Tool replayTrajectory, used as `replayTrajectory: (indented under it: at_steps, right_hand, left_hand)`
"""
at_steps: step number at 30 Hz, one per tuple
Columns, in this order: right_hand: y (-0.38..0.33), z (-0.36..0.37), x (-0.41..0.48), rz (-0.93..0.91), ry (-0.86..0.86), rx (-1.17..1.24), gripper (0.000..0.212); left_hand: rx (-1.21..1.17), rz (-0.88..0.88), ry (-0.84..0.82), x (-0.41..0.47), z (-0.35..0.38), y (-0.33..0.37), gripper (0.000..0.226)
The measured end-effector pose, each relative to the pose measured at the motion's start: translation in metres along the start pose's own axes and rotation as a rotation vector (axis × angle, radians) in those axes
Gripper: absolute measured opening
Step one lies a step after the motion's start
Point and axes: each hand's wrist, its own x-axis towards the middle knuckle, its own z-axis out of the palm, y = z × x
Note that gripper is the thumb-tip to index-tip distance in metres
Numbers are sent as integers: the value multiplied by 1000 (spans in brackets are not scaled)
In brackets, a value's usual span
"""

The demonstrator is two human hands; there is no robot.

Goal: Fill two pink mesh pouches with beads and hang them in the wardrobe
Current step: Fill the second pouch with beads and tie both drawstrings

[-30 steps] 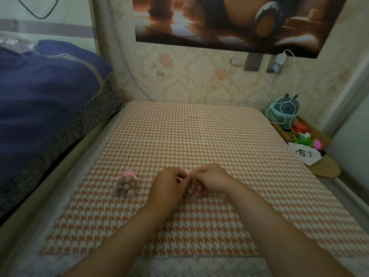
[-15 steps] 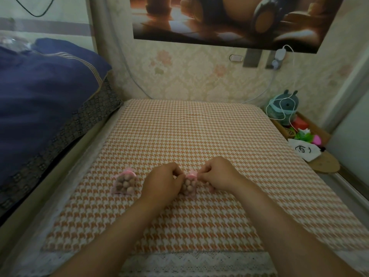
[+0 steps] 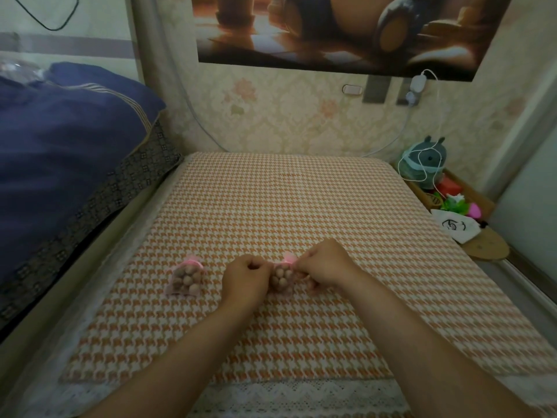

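Two pink mesh pouches full of brown beads lie on the orange houndstooth mat. The first pouch rests alone to the left, its neck gathered with a pink tie. The second pouch sits between my hands. My left hand is closed at its left side and my right hand is closed at its right side; both pinch the pouch's drawstring ends near its pink neck. The strings themselves are too thin to make out.
A bed with a dark blue quilt runs along the left. A low wooden shelf at the right holds a grey plush toy, a white cable and small items. A papered wall stands behind the mat.
My hands have drawn apart sideways, uncovering the second pouch with its neck drawn in. The first pouch has stayed where it was.
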Motion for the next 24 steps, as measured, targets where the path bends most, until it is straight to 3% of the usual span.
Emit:
replayTrajectory:
  at_steps: [4, 8, 15, 19, 22, 24]
  right_hand:
    - [5, 1, 4, -31, 35, 5, 16]
    - [11, -5, 8, -14, 30, -78, 34]
    - [9, -5, 3, -7, -50, 12, 11]
    - [13, -5, 5, 29, -50, -71, 14]
    - [13, -2, 4, 1, -38, -118, 31]
    - [13, -2, 4, -10, -19, -144, 31]
  left_hand:
    - [-103, -44, 12, 9, 5, -12, 16]
    - [-131, -40, 27, 4, 3, -7, 15]
    - [-138, -63, 42, 8, 2, -10, 8]
    - [-118, -62, 43, 10, 2, -14, 10]
    - [-61, -39, 11, 8, -2, -11, 12]
    - [4, 10, -15, 6, -4, -5, 12]
